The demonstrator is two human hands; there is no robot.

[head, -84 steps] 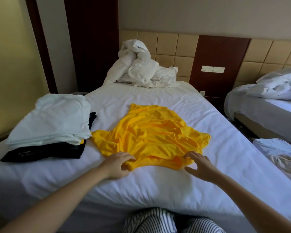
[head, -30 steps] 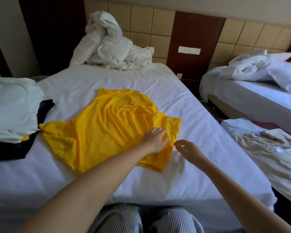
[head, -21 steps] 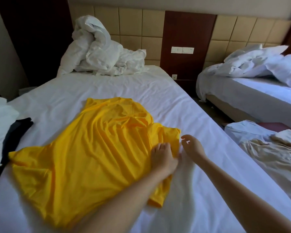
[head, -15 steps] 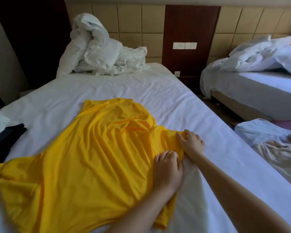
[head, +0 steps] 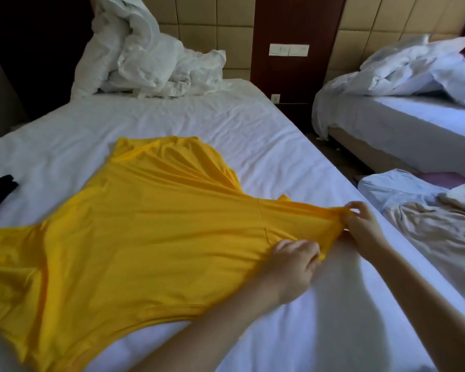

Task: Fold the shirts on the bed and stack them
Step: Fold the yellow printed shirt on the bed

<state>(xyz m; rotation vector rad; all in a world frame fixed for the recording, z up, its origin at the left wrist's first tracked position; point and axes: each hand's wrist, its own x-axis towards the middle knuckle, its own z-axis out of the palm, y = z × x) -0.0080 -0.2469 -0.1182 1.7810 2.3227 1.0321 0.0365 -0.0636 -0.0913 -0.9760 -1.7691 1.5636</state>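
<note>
R hand (head: 360, 224) pinches yellow shirt's (head: 145, 237) sleeve end, stretched near the bed's (head: 338, 318) right edge; L hand (head: 293, 261) grips the sleeve's lower hem. Shirt lies spread mid-bed, white sheet (head: 172, 116) btwn collar and crumpled duvet (head: 145, 57).

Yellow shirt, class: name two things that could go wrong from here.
1. The right hand and left hand both pinch the sleeve, stretched taut toward the edge of the bed; pulling harder may drag the yellow shirt askew.
2. Creases fan across its body; folding now could trap them.
</note>
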